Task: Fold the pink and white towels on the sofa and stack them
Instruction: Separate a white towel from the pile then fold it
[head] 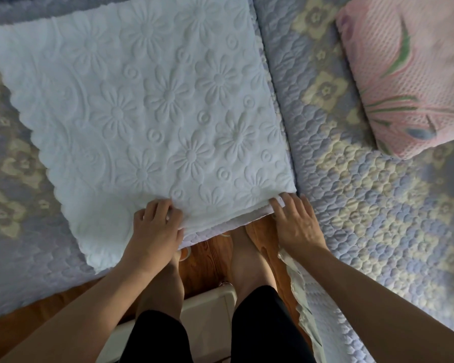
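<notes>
White towel [142,108] lies flat on the sofa [364,205], plush, embossed with daisies and little swirls, its far-left edge scalloped. My left hand [156,227] curls its grip onto the near edge, fingers bunching the cloth. My right hand [295,221] rests at the near right corner, fingers fairly straight, tips on the folded layers. Up right of that hand sits the pink towel [409,74], folded, waffle-textured, printed with green stems.
</notes>
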Available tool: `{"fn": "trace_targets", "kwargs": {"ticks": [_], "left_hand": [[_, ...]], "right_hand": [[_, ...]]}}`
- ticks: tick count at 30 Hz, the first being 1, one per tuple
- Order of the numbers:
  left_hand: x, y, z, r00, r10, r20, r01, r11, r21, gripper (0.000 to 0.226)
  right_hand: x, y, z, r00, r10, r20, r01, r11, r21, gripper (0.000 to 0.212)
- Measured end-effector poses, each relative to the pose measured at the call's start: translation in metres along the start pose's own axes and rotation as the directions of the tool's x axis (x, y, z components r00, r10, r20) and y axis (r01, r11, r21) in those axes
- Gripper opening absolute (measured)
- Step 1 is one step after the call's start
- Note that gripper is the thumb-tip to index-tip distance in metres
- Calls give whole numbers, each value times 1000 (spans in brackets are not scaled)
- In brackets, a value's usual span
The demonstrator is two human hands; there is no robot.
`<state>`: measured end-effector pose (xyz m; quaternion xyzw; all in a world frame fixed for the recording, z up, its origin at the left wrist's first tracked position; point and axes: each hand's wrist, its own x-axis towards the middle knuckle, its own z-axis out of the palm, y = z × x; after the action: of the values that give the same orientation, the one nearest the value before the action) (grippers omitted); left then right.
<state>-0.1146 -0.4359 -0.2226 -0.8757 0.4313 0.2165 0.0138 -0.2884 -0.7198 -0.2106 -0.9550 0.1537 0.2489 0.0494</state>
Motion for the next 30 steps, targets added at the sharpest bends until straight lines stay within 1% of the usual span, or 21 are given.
{"fn": "trace_targets", "kwargs": {"ticks": [3,5,7,8,9,10,11,12,13,14,15,16,17,19,20,22,24,26,27,30], "left_hand": [[-5,2,-4,999,46,-2,-46,998,40,33],[-8,5,-9,996,85,13,-85,996,33,47],[-8,7,-9,988,150,30,-149,989,-15,53],[-8,8,-9,985,167,46,-165,985,-55,54],[-7,8,-7,984,165,66,-158,983,-98,57],[-6,8,-5,984,149,93,-135,981,-139,60],[-5,8,-5,984,129,120,-108,979,-171,64],[-5,7,-4,983,115,146,-86,978,-192,68],[-5,7,-4,981,109,158,-76,977,-200,69],[-5,6,-3,981,112,157,-80,977,-199,68],[-6,5,-3,981,122,148,-92,976,-197,66],[-7,4,-3,983,129,134,-100,974,-205,64],[-8,2,-2,984,130,120,-100,968,-228,63],[-8,-2,3,986,118,115,-81,955,-284,62],[-8,-3,5,986,114,120,-74,952,-297,61],[-5,-2,8,984,127,123,-89,956,-280,52],[-4,2,6,988,109,106,-80,967,-241,38],[-3,4,1,993,58,107,-27,964,-266,36],[-3,4,-1,992,54,110,-22,961,-277,36],[-3,0,0,992,88,85,-63,961,-268,28]], "right_hand": [[-9,9,2,995,92,48,-93,995,18,56],[-14,10,6,979,197,53,-202,974,103,60],[-15,3,9,955,291,55,-296,935,195,61],[-13,-4,8,939,341,47,-341,902,265,55],[-11,-14,3,911,409,57,-400,841,364,44],[-6,-26,-5,864,490,118,-480,728,490,31],[-1,-40,-17,802,547,239,-563,560,608,21],[5,-57,-25,743,542,392,-629,366,686,16],[10,-74,-29,697,484,529,-672,186,716,17],[13,-91,-31,659,403,636,-703,27,711,21],[15,-107,-31,623,328,710,-720,-114,684,24],[18,-121,-30,588,283,757,-723,-236,650,25],[21,-131,-30,550,267,791,-719,-330,612,24],[30,-144,-29,477,262,839,-706,-454,544,26],[33,-147,-31,442,270,856,-696,-499,517,29],[35,-147,-33,393,314,864,-677,-538,503,31],[35,-146,-35,389,338,857,-663,-544,515,29],[35,-144,-37,391,342,854,-633,-574,520,25],[37,-142,-37,389,353,851,-623,-579,525,23],[44,-133,-39,378,411,830,-603,-571,557,16]]}}
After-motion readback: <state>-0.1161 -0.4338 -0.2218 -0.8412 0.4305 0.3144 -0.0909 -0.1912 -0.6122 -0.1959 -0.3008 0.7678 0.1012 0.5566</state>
